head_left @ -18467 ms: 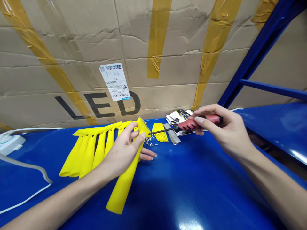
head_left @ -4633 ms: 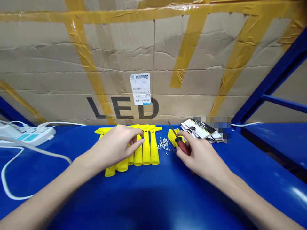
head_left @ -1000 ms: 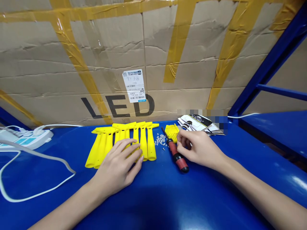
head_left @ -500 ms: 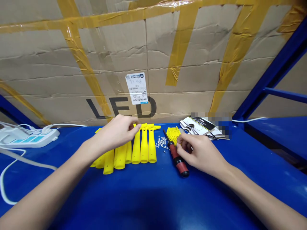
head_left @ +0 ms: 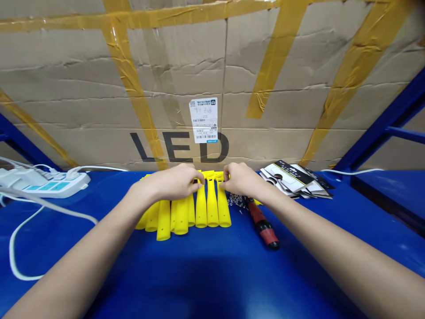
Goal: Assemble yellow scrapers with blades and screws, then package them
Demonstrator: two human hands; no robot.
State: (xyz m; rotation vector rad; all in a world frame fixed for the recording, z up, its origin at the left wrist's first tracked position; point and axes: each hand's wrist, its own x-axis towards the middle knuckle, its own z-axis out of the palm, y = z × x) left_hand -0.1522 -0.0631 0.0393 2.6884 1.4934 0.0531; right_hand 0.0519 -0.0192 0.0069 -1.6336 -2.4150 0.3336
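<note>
In the head view, yellow handles (head_left: 212,208) are lying in a row on the blue table (head_left: 199,279). Above the row, the left hand (head_left: 177,181) is keeping its fingers bent, thumb near forefinger. The right hand (head_left: 241,178) is curling its fingers at the rightmost handle's far end. Whether either is gripping, I cannot tell. Nearer right, a red-black screwdriver (head_left: 262,223) is lying.

Items counted on the blue table (head_left: 212,274).
Along the back edge: probably nine yellow handles (head_left: 212,208), overlap obscuring the tally. Toward the right edge: one red-and-black screwdriver (head_left: 257,214), many small screws (head_left: 237,200), several printed cards (head_left: 288,178). Back left corner: one power strip (head_left: 64,187). Beyond the back edge: one carton (head_left: 265,144).
</note>
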